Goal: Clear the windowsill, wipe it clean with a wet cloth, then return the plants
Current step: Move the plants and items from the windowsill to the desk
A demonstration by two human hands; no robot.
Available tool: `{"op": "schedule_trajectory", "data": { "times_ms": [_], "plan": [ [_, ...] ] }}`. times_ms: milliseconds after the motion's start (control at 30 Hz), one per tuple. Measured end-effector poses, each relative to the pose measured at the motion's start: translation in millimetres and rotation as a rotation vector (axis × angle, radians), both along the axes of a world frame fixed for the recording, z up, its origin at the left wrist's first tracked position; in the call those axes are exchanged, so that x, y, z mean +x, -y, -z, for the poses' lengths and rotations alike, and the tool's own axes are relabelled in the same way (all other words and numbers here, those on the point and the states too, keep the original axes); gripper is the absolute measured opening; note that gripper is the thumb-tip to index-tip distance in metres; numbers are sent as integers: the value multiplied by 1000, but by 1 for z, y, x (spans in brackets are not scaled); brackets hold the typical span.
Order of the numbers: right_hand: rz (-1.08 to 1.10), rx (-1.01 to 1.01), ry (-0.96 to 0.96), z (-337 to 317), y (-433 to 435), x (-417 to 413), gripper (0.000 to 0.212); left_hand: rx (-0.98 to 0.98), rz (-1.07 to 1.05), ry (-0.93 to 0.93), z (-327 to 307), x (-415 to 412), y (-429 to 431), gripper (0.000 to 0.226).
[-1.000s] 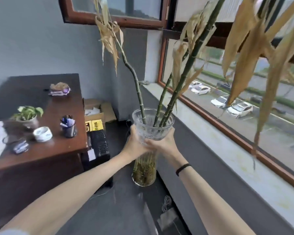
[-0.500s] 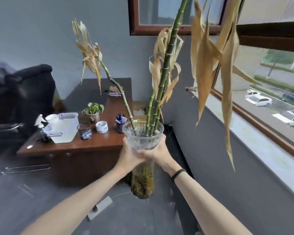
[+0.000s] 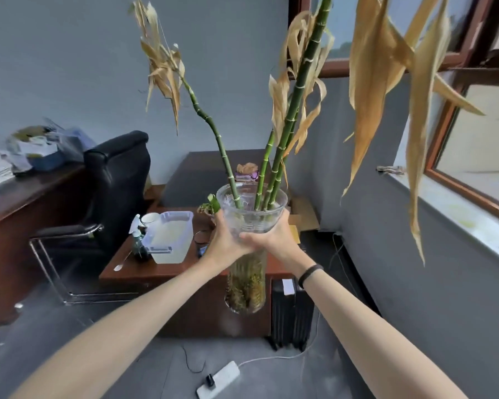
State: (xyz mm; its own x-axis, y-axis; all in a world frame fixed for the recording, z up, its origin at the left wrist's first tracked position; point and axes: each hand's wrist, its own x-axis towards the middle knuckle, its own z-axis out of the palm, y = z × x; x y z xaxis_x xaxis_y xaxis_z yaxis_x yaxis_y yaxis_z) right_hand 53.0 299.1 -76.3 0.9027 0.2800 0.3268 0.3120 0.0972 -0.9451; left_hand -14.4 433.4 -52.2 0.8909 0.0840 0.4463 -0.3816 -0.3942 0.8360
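I see grey-blue walls [image 3: 69, 67], a dark grey floor [image 3: 121, 367], and daylight from the brown-framed window [image 3: 442, 131] at right. A brown wooden desk [image 3: 156, 273] stands ahead, with a black office chair [image 3: 118, 180] beside its left edge, a black ribbed heater [image 3: 291, 312] by its right front corner and a white power strip [image 3: 218, 380] on the floor.

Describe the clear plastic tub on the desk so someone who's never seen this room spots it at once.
Find the brown desk between the black chair and the window wall. On its near left end sits the plastic tub, left of the glass vase. It is the only boxy, translucent container, much bigger than the white cup and spray bottle beside it.
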Motion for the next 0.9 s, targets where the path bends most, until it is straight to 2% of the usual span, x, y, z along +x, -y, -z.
{"op": "schedule_trajectory", "data": {
  "times_ms": [200, 467, 567, 733, 900],
  "plan": [
    [-30, -27, 25, -45, -37, 56, 110, 13, 0, 35, -33, 66, -40, 88],
    [-27, -42, 89, -92, -61, 164, 106, 112, -110, -21, -61, 190, -80, 96],
    [-49, -54, 117, -103, -65, 216, 113, 103, -136, 22, -73, 238, -84, 95],
    [-127, -37, 116, -120, -68, 287, 102, 57, -149, 67, -101, 278, -63, 64],
    [-134, -87, 118, -123, -83, 351, 117, -3, -144, 50, -107, 326, -66, 69]
  ]
}}
